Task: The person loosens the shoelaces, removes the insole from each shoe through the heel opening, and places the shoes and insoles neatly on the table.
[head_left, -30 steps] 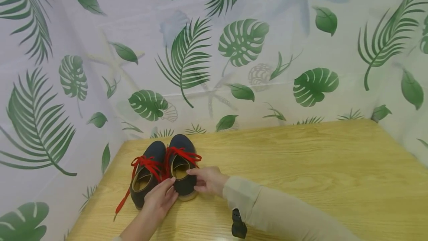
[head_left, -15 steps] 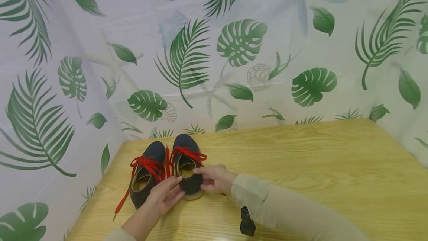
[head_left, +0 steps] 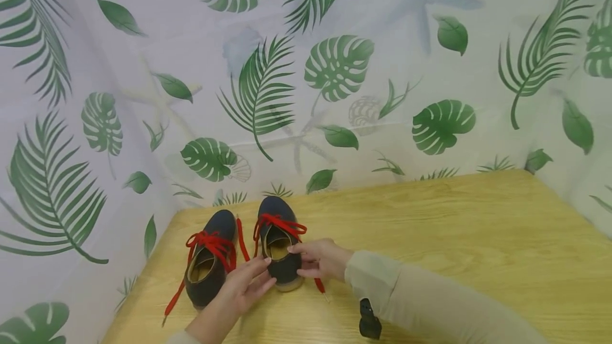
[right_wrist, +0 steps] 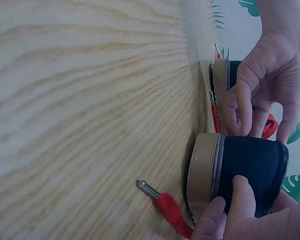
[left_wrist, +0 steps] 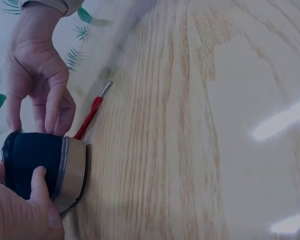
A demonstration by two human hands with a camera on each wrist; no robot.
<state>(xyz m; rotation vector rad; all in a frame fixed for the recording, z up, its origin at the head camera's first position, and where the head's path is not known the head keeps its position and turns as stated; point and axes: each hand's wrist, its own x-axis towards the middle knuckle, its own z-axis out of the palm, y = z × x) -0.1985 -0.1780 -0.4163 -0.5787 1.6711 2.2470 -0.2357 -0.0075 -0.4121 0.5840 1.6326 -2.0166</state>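
A dark navy lace-up shoe (head_left: 286, 269) with red laces and a tan ribbed sole stands on the wooden table, toe towards the back wall. My right hand (head_left: 324, 260) grips the right side of its heel, thumb at the collar. On the other side, my left hand (head_left: 243, 284) holds the heel with thumb and fingers. The heel (left_wrist: 32, 160) shows between both hands in the left wrist view. Its matching shoe (head_left: 203, 285) stands to the left, apart from it, partly behind my left hand. A red lace end (right_wrist: 172, 217) lies beside the held shoe.
The wood-grain table (head_left: 430, 238) extends far to the right. A white cloth with green leaves (head_left: 339, 68) hangs behind and on both sides. A red lace tip (head_left: 164, 315) trails left of the other shoe. Something black (head_left: 369, 320) is under the right sleeve.
Both hands have slid the right-hand shoe to the right across the table, widening the gap to the other shoe. A lace end now shows in that gap, and another right of the moved shoe.
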